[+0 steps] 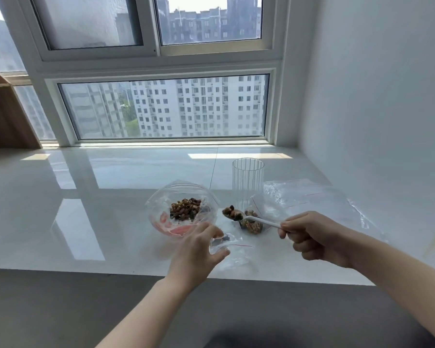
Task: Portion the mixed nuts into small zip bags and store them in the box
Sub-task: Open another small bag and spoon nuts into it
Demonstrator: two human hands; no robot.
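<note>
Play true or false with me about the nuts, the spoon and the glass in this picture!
1. The right hand grips a white plastic spoon loaded with mixed nuts. True.
2. The tall ribbed clear glass is full of nuts. False: it looks empty.
3. The left hand holds open a small clear zip bag with a red seal line. True.
4. The big heap of mixed nuts sits on a blue plate. False: it sits in an open clear bag set in a round bowl with a pinkish bottom.
5. The spoon is tipped inside the glass. False: it hangs above the white countertop, between the bowl and the glass.
</note>
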